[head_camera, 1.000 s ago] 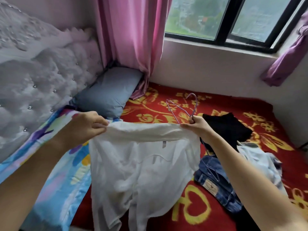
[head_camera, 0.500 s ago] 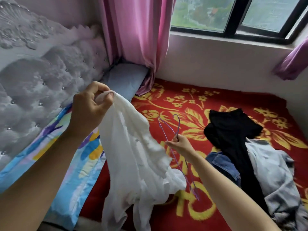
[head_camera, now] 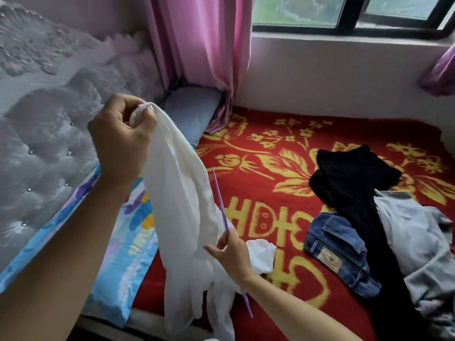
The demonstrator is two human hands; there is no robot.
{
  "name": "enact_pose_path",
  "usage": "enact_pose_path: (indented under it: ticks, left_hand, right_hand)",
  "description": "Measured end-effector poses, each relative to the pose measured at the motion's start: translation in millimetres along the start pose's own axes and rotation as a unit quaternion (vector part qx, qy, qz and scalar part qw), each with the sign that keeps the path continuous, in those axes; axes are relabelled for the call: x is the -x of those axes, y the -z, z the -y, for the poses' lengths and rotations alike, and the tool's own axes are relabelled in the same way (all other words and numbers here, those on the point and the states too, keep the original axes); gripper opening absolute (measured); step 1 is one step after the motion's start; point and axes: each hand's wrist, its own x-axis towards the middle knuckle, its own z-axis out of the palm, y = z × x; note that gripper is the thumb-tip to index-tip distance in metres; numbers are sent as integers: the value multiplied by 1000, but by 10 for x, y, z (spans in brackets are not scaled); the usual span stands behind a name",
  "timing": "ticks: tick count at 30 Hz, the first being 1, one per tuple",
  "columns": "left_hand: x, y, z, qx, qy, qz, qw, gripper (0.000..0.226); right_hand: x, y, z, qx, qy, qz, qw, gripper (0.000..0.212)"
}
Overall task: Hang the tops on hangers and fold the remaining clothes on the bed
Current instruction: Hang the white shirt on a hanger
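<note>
- Left hand (head_camera: 120,141): raised in front of the tufted headboard (head_camera: 49,124), with the fingers curled round a bunched edge of the white top (head_camera: 182,205).
- White top: hung from that grip in a long, loose drape. Its lower part trailed over the near edge of the bed (head_camera: 270,188), which had a red cover patterned in yellow. A small white fold lay on the cover just beside the right hand.
- Right hand (head_camera: 232,254): lower, against the drape, with the fingers pinching the thin purple hanger (head_camera: 220,200).
- Hanger: one wire rose from the pinch along the fabric's right edge and another ran down past the wrist. The hook was hidden, possibly behind the top.
- Black garment (head_camera: 354,173): on the bed to the right, well apart from the top, lying across blue jeans (head_camera: 337,244) and a pale grey garment (head_camera: 413,232).
- Colourful pillow (head_camera: 123,254) and grey pillow (head_camera: 189,107): along the headboard, with a pink curtain (head_camera: 197,45) behind them.
</note>
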Motion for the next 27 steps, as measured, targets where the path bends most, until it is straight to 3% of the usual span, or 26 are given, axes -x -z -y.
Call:
enact_pose_path:
  ticks: [11, 16, 18, 23, 27]
  left_hand:
    - [-108, -38, -172, 16, 2, -44, 999, 22]
    - [-136, 9, -159, 16, -3, -40, 999, 23]
    - [-151, 47, -71, 16, 3, -38, 999, 23]
    - [-191, 109, 269, 14, 8, 1, 1000, 26]
    - [-285, 84, 439, 24, 1, -1, 1000, 30]
  right_hand:
    - [-164, -215, 111, 18, -86, -123, 988, 46]
    - [-422, -28, 32, 12, -95, -189, 977, 23]
    - [-495, 177, -63, -1, -92, -224, 970, 15]
    - [-714, 1065, -165, -2, -72, -304, 950, 20]
    - [-900, 2056, 193, -17, 10, -415, 910, 20]
